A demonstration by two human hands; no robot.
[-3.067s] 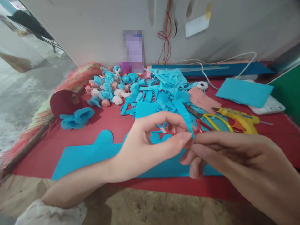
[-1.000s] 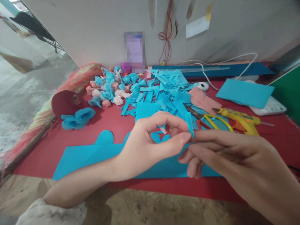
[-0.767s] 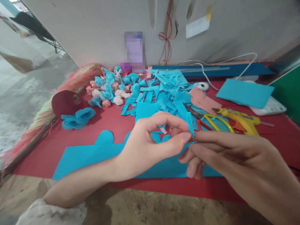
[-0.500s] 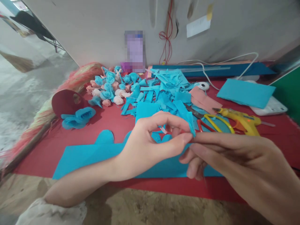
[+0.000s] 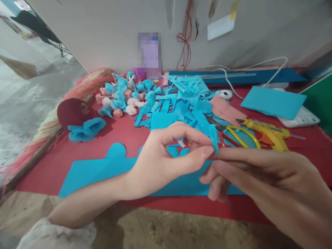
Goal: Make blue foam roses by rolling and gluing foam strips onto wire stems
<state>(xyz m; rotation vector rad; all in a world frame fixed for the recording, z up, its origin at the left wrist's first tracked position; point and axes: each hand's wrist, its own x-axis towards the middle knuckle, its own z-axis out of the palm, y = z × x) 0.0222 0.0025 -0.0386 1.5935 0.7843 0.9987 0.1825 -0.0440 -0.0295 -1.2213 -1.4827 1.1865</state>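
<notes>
My left hand [image 5: 166,159] and my right hand [image 5: 261,176] meet above the front of a red table [image 5: 38,166]. Both pinch a small blue foam strip [image 5: 214,136] between thumb and fingers. The strip stands up from the fingertips, and its lower part is hidden by them. Under my hands lies a large blue foam sheet [image 5: 95,169] with scalloped cut edges.
A pile of blue foam scraps [image 5: 181,100] fills the middle. Small blue and pink rolled flowers [image 5: 121,97] lie behind on the left, near a larger blue flower [image 5: 86,128]. Scissors [image 5: 230,133] and a yellow glue gun [image 5: 267,133] lie to the right. Another blue sheet [image 5: 272,102] rests far right.
Both hands hold almost the same pose. The fingertips have shifted a little around the blue strip, and the view has drifted slightly.
</notes>
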